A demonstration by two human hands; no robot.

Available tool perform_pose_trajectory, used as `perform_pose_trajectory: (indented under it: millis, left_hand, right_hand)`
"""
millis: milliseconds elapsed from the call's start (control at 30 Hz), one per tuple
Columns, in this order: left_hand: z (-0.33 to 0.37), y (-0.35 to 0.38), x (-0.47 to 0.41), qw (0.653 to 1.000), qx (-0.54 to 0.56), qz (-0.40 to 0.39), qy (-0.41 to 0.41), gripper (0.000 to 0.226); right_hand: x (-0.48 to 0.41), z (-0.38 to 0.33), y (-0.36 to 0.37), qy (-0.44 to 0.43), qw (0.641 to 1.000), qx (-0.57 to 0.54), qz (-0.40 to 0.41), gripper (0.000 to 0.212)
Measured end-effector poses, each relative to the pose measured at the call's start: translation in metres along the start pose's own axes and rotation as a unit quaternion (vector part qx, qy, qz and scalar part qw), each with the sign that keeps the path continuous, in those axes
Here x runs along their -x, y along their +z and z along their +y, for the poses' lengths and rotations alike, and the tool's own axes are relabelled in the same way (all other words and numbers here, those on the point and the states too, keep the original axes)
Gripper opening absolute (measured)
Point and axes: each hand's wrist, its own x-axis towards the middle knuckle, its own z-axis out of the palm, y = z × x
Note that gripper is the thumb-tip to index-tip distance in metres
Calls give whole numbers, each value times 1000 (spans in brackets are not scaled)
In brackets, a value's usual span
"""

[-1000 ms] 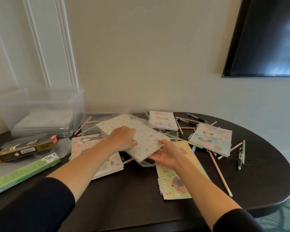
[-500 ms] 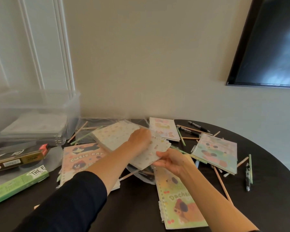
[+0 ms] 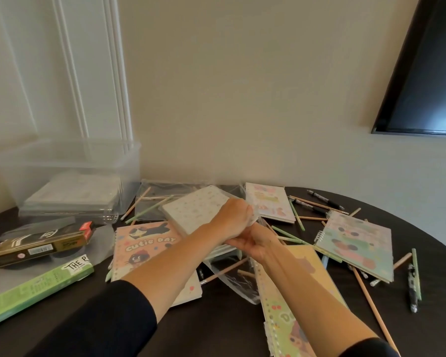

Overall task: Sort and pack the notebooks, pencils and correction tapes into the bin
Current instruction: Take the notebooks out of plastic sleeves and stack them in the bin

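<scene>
Both hands hold a white patterned notebook in a clear plastic sleeve, lifted a little above the pile. My left hand grips its right edge from above; my right hand supports it from below. Around it on the dark table lie a pink "cutie day" notebook, a yellow spiral notebook under my right forearm, a pastel green notebook and a pale pink one. Several pencils and pens are scattered among them. The clear plastic bin stands at the back left.
A gold box and a long green box lie at the left front on clear plastic. A flat clear lid or sleeve lies inside the bin. A wall runs close behind the table; a dark screen hangs at the upper right.
My left hand slid from the notebook's middle to its right edge, meeting my right hand. The white notebook has tilted up off the pile.
</scene>
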Motion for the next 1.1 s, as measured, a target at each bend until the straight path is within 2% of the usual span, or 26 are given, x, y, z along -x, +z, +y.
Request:
perform_pose_trajectory:
  millis: [100,233,333,467,567,600,667,767,833,867,933,1000,1067,1100]
  left_hand:
    - [0,0,-2,1000,20,-1,-6,39]
    - [-6,3,-1,997,78,-12,-22,25]
    - [-11,6,0,994,93,-30,-41,31]
    - [-11,-4,0,991,121,-42,-42,29]
    - [-14,-8,1,988,124,-78,-46,24]
    - [-17,-9,1,986,133,-94,-48,25]
    - [-22,-10,5,978,154,-127,-55,33]
    - [-31,-13,12,972,170,-156,-42,21]
    - [-36,-14,17,971,165,-167,-42,18]
    - [-39,-16,20,972,155,-171,-41,17]
    - [-48,-18,26,977,124,-174,-24,18]
    - [-53,-20,35,983,73,-166,7,20]
    - [-57,-22,43,987,1,-154,44,25]
    - [-59,-21,47,985,-39,-156,64,30]
  right_hand:
    - [-3,-1,3,-6,1000,8,7,20]
    - [-8,3,6,0,1000,0,-2,26]
    - [-10,6,5,-1,1000,21,-8,27]
    - [-9,-2,5,-6,989,149,-16,18]
    - [-8,-4,1,-1,957,292,2,12]
    - [-9,-4,-1,7,952,307,-1,13]
    - [-6,-5,-8,33,970,239,-17,12]
    - [1,-7,-17,52,991,108,-64,20]
    - [7,-6,-23,49,990,106,-76,27]
    - [9,-6,-24,38,987,140,-62,28]
    - [14,-7,-29,-20,963,268,19,25]
    - [17,-12,-37,-99,921,355,123,23]
    - [19,-19,-45,-197,863,425,187,31]
    - [23,-23,-49,-250,821,470,207,35]
